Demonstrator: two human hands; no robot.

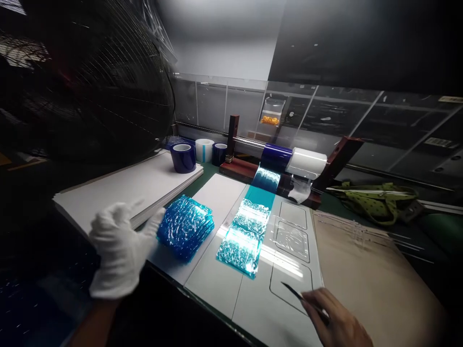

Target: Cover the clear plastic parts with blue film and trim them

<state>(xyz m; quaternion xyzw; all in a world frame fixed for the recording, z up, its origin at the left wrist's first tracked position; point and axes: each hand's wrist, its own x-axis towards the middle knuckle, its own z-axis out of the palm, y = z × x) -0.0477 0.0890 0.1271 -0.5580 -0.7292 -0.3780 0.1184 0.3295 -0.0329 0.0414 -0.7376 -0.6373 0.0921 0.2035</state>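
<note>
Two hands are working: the gloved left hand (121,246) is spreading its grip wide just beside one stack of blue film pieces (186,226), while the bare right hand (334,311) is closing its grip around one slim pointed tool (291,290) over a pale board (213,282). One blue film strip (249,226) is running from one blue roll (277,156) down onto that board; one white roll (307,163) is sharing the rod (249,141). Three loose rolls (183,161), two blue and one white, are standing farther left. The dark green surface (200,183) is also bearing white sheets (123,180) and a brown sheet (365,270). A large fan (119,86) is filling the left side; a clear panel (235,103) is standing behind. A clear bag (275,105) is hanging there, holding small orange items (269,120); a green spotted bag (390,197) is lying at right, its contents hidden.
</note>
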